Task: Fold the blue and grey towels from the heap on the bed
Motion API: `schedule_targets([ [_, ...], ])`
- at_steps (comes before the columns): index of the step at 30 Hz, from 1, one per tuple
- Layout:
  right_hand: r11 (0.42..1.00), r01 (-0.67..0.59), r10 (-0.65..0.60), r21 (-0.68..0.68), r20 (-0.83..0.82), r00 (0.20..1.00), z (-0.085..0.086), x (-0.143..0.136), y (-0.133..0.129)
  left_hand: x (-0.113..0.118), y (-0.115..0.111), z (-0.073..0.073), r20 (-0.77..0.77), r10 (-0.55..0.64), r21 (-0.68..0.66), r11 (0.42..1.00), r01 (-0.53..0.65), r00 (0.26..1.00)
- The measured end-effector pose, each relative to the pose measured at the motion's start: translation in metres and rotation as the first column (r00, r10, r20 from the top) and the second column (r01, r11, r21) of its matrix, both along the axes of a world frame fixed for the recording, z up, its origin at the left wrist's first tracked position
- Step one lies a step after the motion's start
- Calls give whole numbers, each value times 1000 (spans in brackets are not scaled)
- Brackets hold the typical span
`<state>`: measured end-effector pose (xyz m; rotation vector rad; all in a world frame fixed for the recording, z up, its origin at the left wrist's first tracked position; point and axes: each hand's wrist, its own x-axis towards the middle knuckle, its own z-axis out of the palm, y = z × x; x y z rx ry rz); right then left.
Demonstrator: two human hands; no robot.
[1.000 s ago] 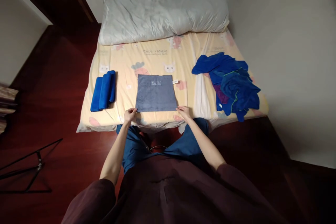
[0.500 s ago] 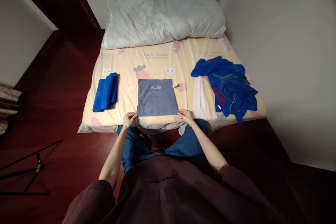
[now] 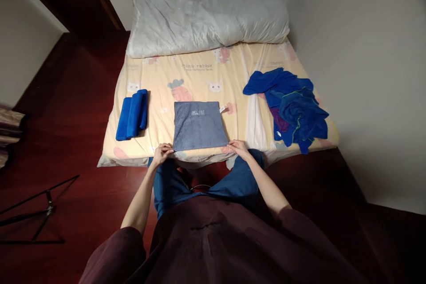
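Note:
A grey towel (image 3: 199, 126) with small lettering and a white tag lies flat near the front edge of the bed. My left hand (image 3: 163, 153) pinches its near left corner. At the near right corner, my right hand (image 3: 238, 147) has its fingers closed on the cloth. Left of the towel sit several rolled blue towels (image 3: 133, 115), side by side. A loose heap of blue cloths (image 3: 293, 108), with a purple piece in it, lies to the right.
The bed (image 3: 199, 80) has a yellow patterned sheet. A thick pale quilt (image 3: 209, 9) covers its far end. Black stand legs (image 3: 49, 208) rest on the floor at the lower left. A white wall (image 3: 359, 75) runs along the right.
The near edge of the grey towel has come slightly toward me with both hands on its corners. The whole view has shifted a little.

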<state>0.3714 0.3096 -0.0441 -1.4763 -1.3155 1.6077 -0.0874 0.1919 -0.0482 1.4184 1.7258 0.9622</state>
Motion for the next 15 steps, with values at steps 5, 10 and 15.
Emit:
schedule_targets([
  [5, 999, -54, 54, -9, -3, 999, -4, -1, 0, 3, 9, -1, -55, -45, -24, 999, 44, 997],
  [10, 997, -68, 66, 34, 61, 996, -2, -1, 5, 7, 17, 4, 24, 8, -16, 1000, -7, 1000],
  [15, 984, -141, 136, 110, 56, 989, -6, 9, 8, 0, 4, 12, 34, -96, -36, 995, 98, 995],
])
